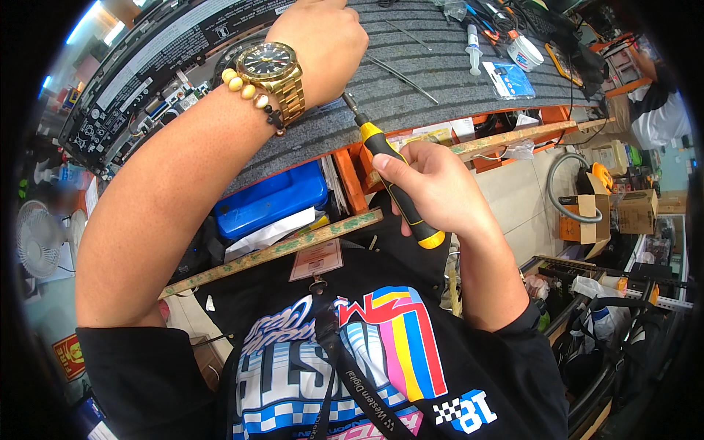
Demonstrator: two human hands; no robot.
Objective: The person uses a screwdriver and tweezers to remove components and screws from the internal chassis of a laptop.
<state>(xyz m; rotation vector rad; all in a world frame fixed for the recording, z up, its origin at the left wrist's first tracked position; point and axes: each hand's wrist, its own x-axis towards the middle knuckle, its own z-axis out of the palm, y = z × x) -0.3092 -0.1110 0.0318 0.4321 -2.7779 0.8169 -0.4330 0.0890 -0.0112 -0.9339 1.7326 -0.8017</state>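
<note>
My right hand (444,187) is wrapped round the handle of a yellow-and-black screwdriver (400,176). Its metal shaft points up and left, toward the bench edge and my left wrist. At the top of the view my left hand (319,44) reaches across the bench, with a gold watch and a beaded bracelet on the wrist. The fingers of that hand are turned away and partly cut off, so their grip is hidden. Beside it, at the upper left, lies an opened laptop (121,103) with black battery packs and a circuit board exposed. My left forearm covers part of it.
A striped grey mat (411,73) covers the bench. On it lie thin metal tweezers (403,77), a syringe (473,50), a blue packet (510,79) and a white tub (525,53). Below the edge sits a blue case (271,198). Cardboard boxes (587,216) and another person (660,110) are at right.
</note>
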